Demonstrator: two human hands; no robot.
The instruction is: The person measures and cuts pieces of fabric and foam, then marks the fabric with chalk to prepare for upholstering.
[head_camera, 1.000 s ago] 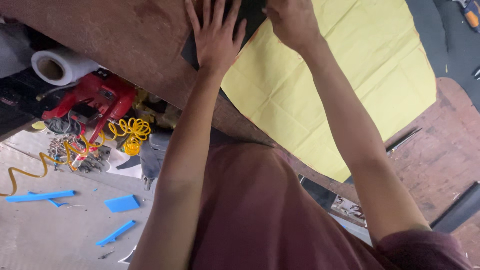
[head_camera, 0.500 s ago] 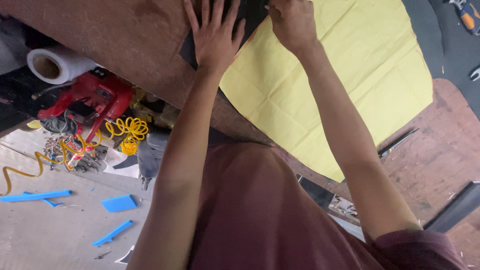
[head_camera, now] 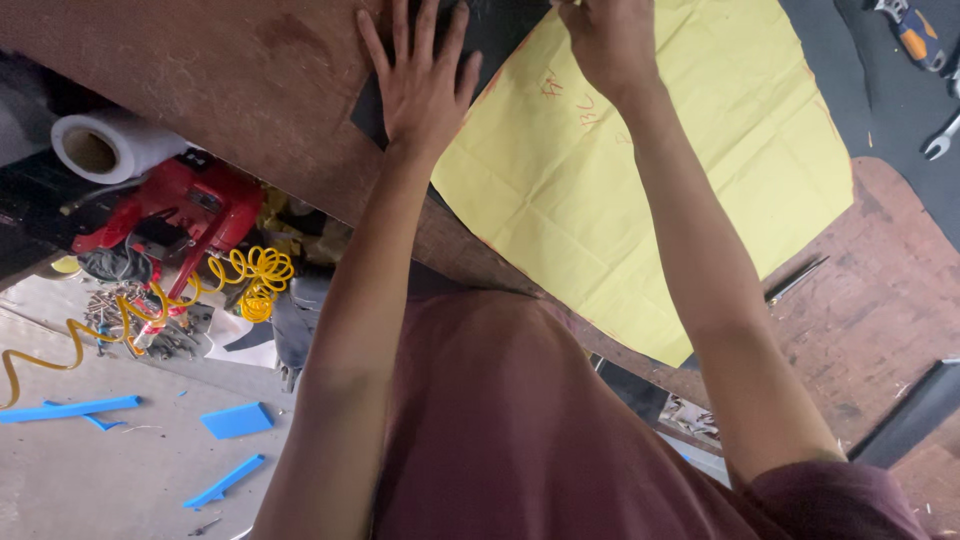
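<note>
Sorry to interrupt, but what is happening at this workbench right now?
A person leans over a brown workbench. Their left hand lies flat on a dark sheet, and their right hand rests at the top edge of a creased yellow paper pattern that overlaps it. Whether the right hand holds anything cannot be seen.

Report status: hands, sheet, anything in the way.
Left hand flat, fingers spread, on dark sheet. Right hand closed at yellow paper top edge; contents unclear. Nothing blocking; tools lie far right.
</note>
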